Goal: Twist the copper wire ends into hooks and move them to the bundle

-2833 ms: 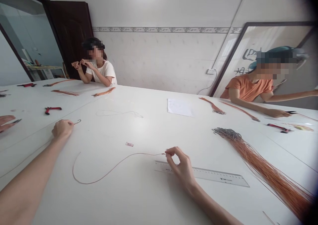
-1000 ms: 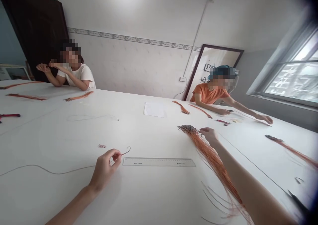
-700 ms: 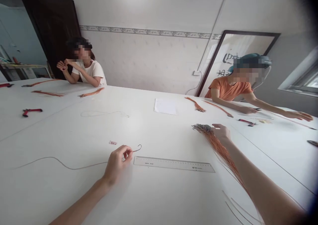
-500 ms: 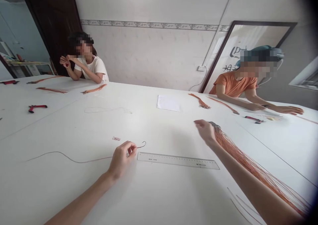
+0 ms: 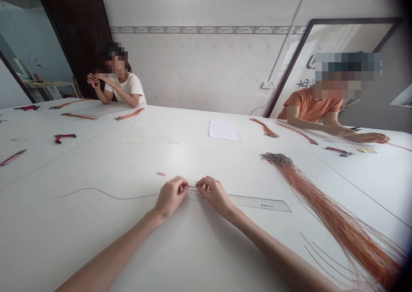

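While the left hand (image 5: pixel 171 196) and right hand (image 5: pixel 216 194) seem to pinch a wire (image 5: pixel 128 196), a white table (image 5: pixel 80 223) fills the tiled room (image 5: pixel 199 68).

**Both hands pinching close together over the desk**

The bare left forearm (image 5: pixel 109 251) and right forearm (image 5: pixel 280 253) angle inward from the lower corners toward the middle of the white desk (image 5: pixel 80 223). The left hand (image 5: pixel 171 196) and right hand (image 5: pixel 216 194) sit just apart, backs up, wrists slightly bent, fingers curled, with each thumb and forefinger pinched toward the other hand.
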`<state>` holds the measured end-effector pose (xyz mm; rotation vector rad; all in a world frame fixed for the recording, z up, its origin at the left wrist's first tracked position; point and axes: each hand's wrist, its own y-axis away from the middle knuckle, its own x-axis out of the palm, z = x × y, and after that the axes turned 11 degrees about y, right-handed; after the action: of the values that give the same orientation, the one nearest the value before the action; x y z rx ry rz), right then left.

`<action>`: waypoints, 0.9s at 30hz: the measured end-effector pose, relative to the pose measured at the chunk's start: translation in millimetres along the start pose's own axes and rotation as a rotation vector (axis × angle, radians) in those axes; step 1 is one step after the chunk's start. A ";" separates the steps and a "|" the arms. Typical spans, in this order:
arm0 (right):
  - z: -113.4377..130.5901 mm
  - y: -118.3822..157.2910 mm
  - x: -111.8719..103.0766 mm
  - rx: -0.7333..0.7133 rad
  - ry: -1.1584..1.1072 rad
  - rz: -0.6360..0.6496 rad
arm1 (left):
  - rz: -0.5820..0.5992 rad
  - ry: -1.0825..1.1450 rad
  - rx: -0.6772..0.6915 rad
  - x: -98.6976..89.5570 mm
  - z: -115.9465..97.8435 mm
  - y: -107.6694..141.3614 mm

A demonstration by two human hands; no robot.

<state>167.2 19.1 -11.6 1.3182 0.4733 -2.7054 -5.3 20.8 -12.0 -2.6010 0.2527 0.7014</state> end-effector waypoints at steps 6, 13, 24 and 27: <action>-6.1 0.5 7.8 0.015 0.052 -0.037 | 0.050 -0.002 0.019 0.9 6.0 -7.6; -3.4 2.6 4.9 0.052 0.035 -0.023 | 0.069 0.036 0.004 2.8 10.4 -9.3; -3.1 2.1 5.2 0.027 0.051 -0.032 | 0.068 0.081 0.015 3.3 15.6 -7.2; -2.8 3.2 4.7 0.015 0.071 -0.026 | 0.075 0.072 0.033 3.3 16.4 -6.1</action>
<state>167.1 17.2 -17.7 1.4265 0.4810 -2.6956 -7.9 33.5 -24.2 -2.5998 0.3817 0.6244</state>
